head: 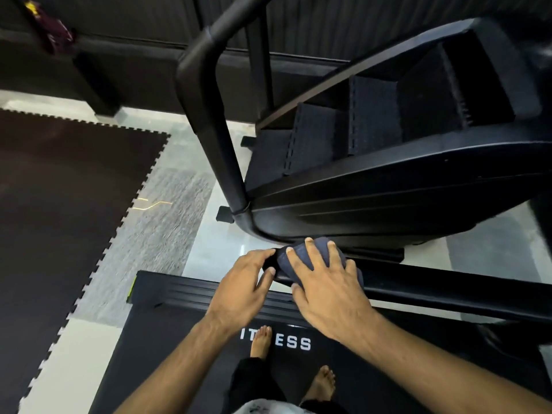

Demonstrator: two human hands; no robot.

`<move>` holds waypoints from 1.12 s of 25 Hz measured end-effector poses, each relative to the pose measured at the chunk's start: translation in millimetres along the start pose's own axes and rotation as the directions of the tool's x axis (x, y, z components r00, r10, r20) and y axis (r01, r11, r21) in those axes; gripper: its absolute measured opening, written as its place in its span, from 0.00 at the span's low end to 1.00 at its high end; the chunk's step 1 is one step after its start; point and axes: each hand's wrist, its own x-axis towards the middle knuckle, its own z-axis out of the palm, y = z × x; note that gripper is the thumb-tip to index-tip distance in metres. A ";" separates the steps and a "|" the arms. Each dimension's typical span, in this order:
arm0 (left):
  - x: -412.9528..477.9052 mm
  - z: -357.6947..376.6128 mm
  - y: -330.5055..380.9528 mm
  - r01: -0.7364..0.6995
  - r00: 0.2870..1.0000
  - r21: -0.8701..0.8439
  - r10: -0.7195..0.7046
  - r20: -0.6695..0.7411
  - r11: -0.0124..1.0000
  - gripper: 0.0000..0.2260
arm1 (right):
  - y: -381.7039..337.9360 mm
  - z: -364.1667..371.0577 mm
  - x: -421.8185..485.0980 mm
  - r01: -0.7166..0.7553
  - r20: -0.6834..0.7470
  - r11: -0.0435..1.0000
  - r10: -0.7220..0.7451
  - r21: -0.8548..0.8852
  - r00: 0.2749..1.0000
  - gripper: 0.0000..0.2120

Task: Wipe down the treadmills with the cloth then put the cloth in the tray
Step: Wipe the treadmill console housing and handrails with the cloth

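A dark blue cloth (pixel 301 258) is bunched in front of me. My right hand (pixel 325 288) lies over it with fingers spread and curled round it. My left hand (pixel 248 282) touches the cloth's left end with its fingertips. Below stretches a black treadmill belt (pixel 167 348) with white lettering. My bare feet stand on it. No tray is in view.
A black stair-climber machine (pixel 388 162) with a curved handrail (pixel 209 100) stands just beyond the treadmill. A dark interlocking floor mat (pixel 59 204) covers the left side. Grey and white floor (pixel 167 228) runs between mat and machines.
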 end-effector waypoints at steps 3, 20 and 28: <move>1.3 1.5 -3.7 -0.018 1.000 0.022 0.017 0.026 1.000 0.19 | -4.4 -5.8 29.7 0.080 -0.054 0.996 -0.082 -0.038 0.995 0.30; 20.3 0.3 -36.3 -0.134 0.963 0.157 0.091 0.253 0.979 0.26 | 21.4 -13.4 63.7 -0.421 0.161 0.894 0.398 0.154 0.903 0.19; 28.2 3.0 -31.8 -0.223 0.938 0.215 0.149 0.313 0.951 0.26 | 34.4 -2.1 42.4 -0.442 -0.002 0.887 0.446 0.132 0.895 0.21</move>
